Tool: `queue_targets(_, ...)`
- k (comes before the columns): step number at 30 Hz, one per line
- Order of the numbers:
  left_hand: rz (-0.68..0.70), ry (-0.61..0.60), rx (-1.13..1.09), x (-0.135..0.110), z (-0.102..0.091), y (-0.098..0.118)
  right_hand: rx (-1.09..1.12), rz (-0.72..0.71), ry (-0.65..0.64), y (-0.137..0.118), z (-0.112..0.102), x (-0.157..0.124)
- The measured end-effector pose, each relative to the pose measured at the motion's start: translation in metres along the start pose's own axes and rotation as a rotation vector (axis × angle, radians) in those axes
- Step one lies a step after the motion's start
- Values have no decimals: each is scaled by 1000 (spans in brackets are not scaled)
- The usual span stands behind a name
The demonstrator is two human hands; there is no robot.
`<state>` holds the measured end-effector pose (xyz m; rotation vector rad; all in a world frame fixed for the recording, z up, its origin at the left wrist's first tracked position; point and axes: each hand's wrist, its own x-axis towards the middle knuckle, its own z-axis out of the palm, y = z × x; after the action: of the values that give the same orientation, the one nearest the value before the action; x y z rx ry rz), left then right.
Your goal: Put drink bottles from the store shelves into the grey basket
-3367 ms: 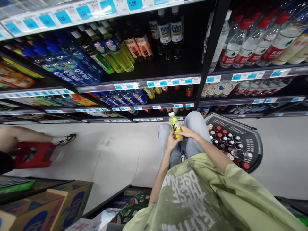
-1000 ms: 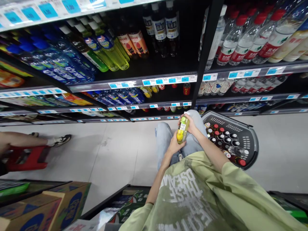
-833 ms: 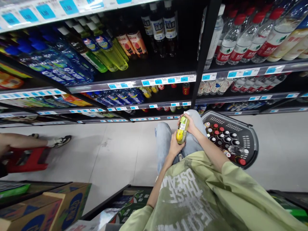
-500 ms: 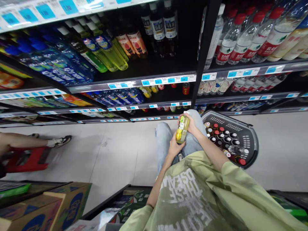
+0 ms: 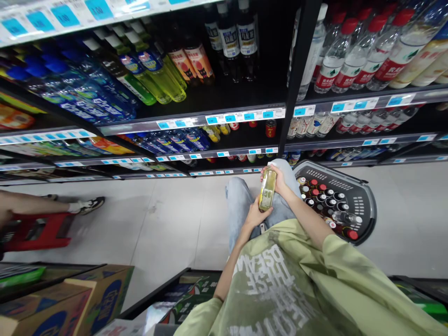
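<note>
– Bottle (image 5: 268, 189): where is it held?
– Over the knees, beside the basket (image 5: 364, 186); base cupped by left hand (image 5: 257, 215), top clasped by right hand (image 5: 282, 179). Probably light, stiff, slick; best gripped mid-body.

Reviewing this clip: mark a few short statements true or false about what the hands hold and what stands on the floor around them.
1. Both hands hold the small yellow-green plastic drink bottle, with the left hand at its base and the right hand near its top. True.
2. The dark grey plastic shopping basket stands on the floor to the person's right. True.
3. That basket is empty. False: it holds many capped bottles.
4. The red plastic stool touches the basket. False: it stands far to the left, by another person's leg.
</note>
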<state>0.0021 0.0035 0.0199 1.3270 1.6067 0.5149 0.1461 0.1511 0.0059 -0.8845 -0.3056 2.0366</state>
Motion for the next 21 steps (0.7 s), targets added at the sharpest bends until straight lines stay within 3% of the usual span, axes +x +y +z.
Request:
queue_targets(9,148,154,60,5,6,-5,4,3,-20,2,1,0)
queue_targets(15,150,219,60,4,7,-8,5,-33,8,3,0,2)
queue_targets(21,74,207,4,4,3,-6,49,-51,-18,5,-1,4)
